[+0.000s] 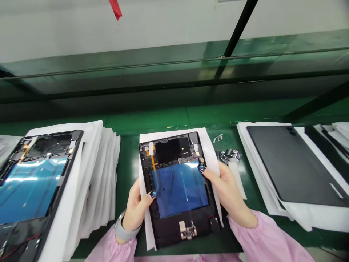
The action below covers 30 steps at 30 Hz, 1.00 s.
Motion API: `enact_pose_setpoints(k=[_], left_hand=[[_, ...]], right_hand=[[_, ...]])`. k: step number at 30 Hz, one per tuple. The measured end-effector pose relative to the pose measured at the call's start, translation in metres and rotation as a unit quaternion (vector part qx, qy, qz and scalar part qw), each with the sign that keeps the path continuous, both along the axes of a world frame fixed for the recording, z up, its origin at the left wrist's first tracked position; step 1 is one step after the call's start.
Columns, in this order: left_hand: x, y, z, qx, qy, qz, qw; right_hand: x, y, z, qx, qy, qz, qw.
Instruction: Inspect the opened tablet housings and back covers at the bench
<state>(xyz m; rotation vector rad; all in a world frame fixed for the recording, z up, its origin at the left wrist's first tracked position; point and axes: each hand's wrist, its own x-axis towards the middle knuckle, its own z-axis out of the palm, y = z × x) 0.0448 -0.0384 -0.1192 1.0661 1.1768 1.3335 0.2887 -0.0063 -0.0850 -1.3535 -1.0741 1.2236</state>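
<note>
An opened tablet (177,185) with a blue-film battery and bare circuitry lies on a white sheet (174,134) in the middle of the green bench. My left hand (137,207) grips its left edge, thumb on the blue film's corner. My right hand (225,189) grips the right edge, thumb pressing near the film's upper right corner. Both wrists wear pink sleeves; a grey watch sits on my left wrist.
A second opened tablet (32,182) rests on a thick stack of white sheets (100,174) at left. A closed dark tablet back (294,163) lies on white sheets at right. Crumpled film and a white strip (231,156) sit beside my right hand. Black frame bars cross behind.
</note>
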Motion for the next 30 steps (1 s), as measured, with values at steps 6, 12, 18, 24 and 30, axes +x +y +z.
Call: enact_pose_setpoints(k=[6,12,18,24,30], left_hand=[[0.005,-0.001,0.000,-0.007,-0.034,0.049,0.998],[0.005,-0.002,0.000,-0.021,-0.043,0.071,0.996],[0.006,-0.003,0.001,-0.034,-0.050,0.089,0.994],[0.006,-0.002,-0.001,-0.048,-0.038,0.115,0.992],[0.007,0.005,0.010,-0.074,-0.047,0.093,0.992]], right_hand=[[0.001,-0.004,-0.001,0.045,0.005,0.024,0.999],[0.002,-0.006,-0.003,0.061,0.029,0.053,0.996],[0.001,-0.006,-0.004,0.058,0.027,0.064,0.996],[-0.001,-0.004,-0.003,0.016,0.035,0.060,0.997],[-0.003,-0.001,-0.003,-0.025,0.055,0.062,0.996]])
